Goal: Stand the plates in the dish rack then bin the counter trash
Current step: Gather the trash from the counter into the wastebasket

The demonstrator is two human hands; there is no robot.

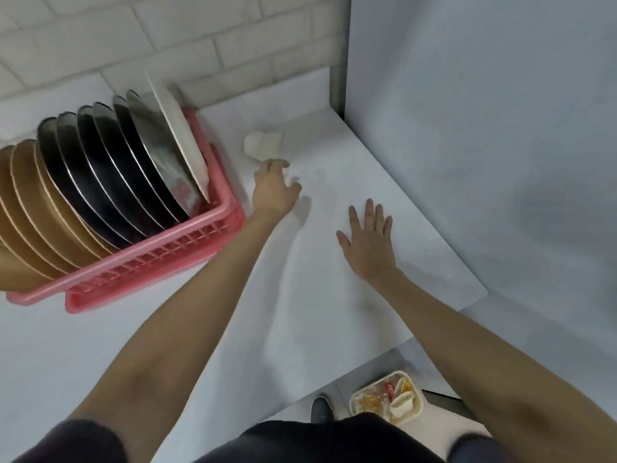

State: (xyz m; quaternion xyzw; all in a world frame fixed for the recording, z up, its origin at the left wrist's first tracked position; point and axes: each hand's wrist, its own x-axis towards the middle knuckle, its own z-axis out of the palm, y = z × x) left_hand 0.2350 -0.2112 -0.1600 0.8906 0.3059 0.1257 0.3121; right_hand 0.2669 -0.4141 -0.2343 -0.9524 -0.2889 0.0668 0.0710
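Observation:
A pink dish rack [213, 225] stands on the left of the white counter [187, 329], packed with several upright plates [110, 182]: tan ones at the left, dark and steel ones in the middle, a white one at the right end. A crumpled white paper scrap [262, 145] lies on the counter behind the rack's right end. My left hand [272, 190] reaches toward it, fingertips at its near edge, fingers loosely curled and holding nothing. My right hand [369, 243] hovers flat with its fingers spread over the counter.
A small cream bin [414, 416] sits on the floor below the counter's front edge, holding wrappers and paper. A white tiled wall runs behind the counter and a plain panel [484, 128] rises on the right. A dark shoe [322, 409] shows beside the bin.

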